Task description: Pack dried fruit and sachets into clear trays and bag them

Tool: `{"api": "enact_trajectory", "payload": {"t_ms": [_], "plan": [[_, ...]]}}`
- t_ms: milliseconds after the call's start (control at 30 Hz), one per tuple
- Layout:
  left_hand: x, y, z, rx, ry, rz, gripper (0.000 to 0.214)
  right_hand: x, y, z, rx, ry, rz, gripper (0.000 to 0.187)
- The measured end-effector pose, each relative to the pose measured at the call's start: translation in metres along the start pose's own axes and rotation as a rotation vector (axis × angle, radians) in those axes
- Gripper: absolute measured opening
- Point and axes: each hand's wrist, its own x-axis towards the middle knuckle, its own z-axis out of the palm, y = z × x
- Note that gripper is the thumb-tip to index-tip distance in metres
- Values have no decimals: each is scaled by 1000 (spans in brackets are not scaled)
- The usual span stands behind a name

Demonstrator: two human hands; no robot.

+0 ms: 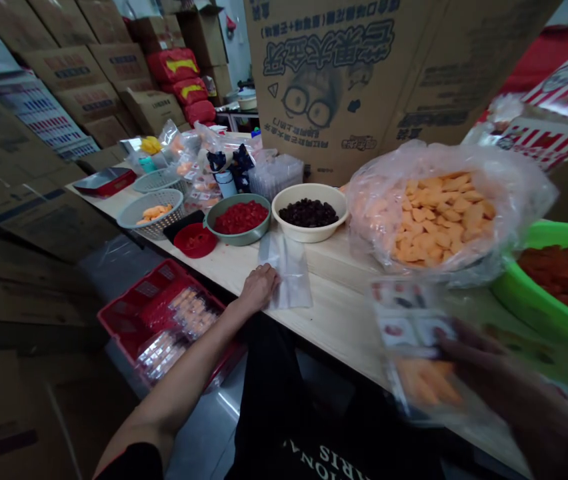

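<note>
My left hand (260, 287) rests at the table's front edge, its fingers curled closed on the left edge of a clear flat plastic bag (294, 273). On the right, my right hand (479, 363) is blurred by motion and grips a clear plastic packet (409, 347). Inside that packet are orange pieces and a printed card. Behind it, a large clear bag (359, 220) stands opened around a heap of orange shaped pieces (444, 217). A cream bowl (309, 233) of dark pieces and a green-grey bowl (244, 237) of red pieces stand beyond my left hand.
A red crate (109, 317) with filled packets sits low on the left. A bright green tub (519, 287) stands at right. Small red bowl (195, 250), pale baskets (164, 217) and plastic bags line the table's left. A large cardboard box (334, 147) rises behind.
</note>
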Motion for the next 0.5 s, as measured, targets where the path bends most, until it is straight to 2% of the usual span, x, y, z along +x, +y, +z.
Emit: {"api": "enact_trajectory", "payload": {"t_ms": [100,167,233,367,433,500], "plan": [[-18,-4,-4,-33,-9,53,15,11,5,64,49,-266,141,43],[-29,-9,-6,-127,-16,104,27,17,14,103,47,-398,188,42],[-36,-14,-5,-232,9,149,37,20,22,129,36,-480,205,42],[-39,-21,2,-364,139,163,25,19,26,151,23,-593,228,42],[-41,-24,5,-404,164,178,33,17,24,155,19,-661,236,42],[-45,-29,5,-439,120,222,53,15,23,159,14,-725,240,41]]}}
